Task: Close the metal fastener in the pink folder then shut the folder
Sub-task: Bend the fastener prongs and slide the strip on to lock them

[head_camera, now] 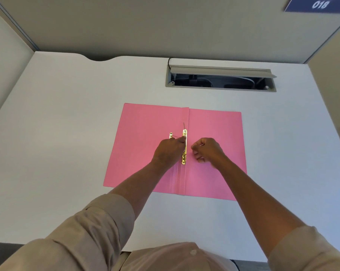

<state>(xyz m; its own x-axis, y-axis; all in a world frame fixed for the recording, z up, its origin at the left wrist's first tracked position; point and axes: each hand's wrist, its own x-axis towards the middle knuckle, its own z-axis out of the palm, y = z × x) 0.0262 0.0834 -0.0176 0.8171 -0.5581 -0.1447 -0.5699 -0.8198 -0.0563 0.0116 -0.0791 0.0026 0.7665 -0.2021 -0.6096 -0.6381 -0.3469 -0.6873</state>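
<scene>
A: Progress?

B: Pink folder (145,137) lies open flat, mid-desk (67,114). Fastener (184,146) on the spine not closed: one thin prong stands up, a loose brass strip (171,135) beside it. Left hand (170,151) pinches at the bar; right hand (207,150) curled, apparently pinching a prong. Closing and shutting both remain.

A: Any writing?

B: A sign (315,4) at the far right corner, "018".

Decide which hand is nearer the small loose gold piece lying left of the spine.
Left. The left hand sits just below the loose gold piece; the right hand is across the spine.
</scene>
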